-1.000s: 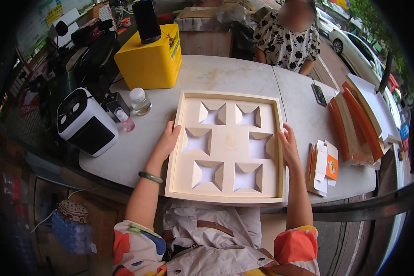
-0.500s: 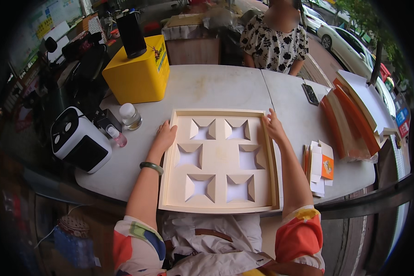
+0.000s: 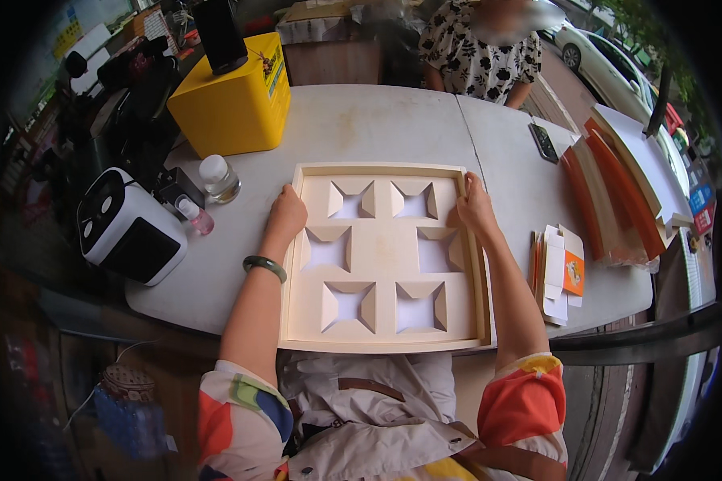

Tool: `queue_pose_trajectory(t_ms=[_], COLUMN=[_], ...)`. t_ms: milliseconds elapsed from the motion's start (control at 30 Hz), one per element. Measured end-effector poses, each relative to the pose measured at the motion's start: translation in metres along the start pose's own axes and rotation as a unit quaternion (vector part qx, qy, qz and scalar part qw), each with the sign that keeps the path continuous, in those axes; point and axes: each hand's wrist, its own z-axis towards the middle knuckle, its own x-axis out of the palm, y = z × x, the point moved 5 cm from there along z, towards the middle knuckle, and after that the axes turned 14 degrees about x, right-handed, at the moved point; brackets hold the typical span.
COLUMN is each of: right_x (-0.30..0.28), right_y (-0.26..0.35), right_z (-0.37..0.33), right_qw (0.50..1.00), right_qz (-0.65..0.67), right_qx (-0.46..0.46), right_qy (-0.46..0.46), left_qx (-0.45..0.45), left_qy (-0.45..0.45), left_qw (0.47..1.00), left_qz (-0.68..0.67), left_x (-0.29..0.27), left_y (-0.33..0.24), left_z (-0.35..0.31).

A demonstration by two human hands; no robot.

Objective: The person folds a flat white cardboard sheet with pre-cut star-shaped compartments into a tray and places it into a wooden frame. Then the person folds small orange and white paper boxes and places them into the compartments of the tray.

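A shallow cream-coloured box (image 3: 386, 248) lies in front of me, its near edge at the table's front edge. Its insert has several square cutouts with folded-down flaps, and a white surface shows through them. My left hand (image 3: 288, 212) grips the box's left wall near the far corner, fingers curled, with a green bangle (image 3: 265, 267) on that wrist. On the opposite wall, also toward the far corner, my right hand (image 3: 476, 206) is closed with its fingertips over the rim. Part of the fingers of both hands is hidden.
Left on the white table (image 3: 353, 120) stand a yellow box (image 3: 233, 100) bearing a dark device, a black-and-white appliance (image 3: 128, 228), a clear jar (image 3: 220, 180) and a pink bottle (image 3: 196, 216). Right are flattened cartons (image 3: 557, 272), orange folders (image 3: 618, 192) and a phone (image 3: 543, 143). A person (image 3: 477, 56) sits opposite.
My fingers have gone from resting spread along the box's sides to curling around its walls. The whole view has shifted slightly, so the table sits higher in the picture.
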Motion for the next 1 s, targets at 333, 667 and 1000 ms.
queue_pose_trajectory(t_ms=[333, 667, 1000], right_x=[0.006, 0.004, -0.049], right_y=[-0.017, -0.017, -0.051], right_z=[-0.035, -0.035, -0.193], right_qw=[0.998, 0.993, 0.986], right_qz=[-0.054, -0.112, 0.127], right_qx=[0.011, -0.025, 0.013], right_qy=[0.038, -0.025, 0.103], left_qx=[-0.016, 0.005, 0.03], left_qy=[-0.013, 0.022, 0.008], left_qw=[0.997, 0.992, 0.981], left_qz=[-0.07, -0.121, -0.194], left_x=[-0.004, -0.011, -0.045], left_y=[-0.003, -0.007, -0.007], left_z=[-0.015, -0.067, -0.2])
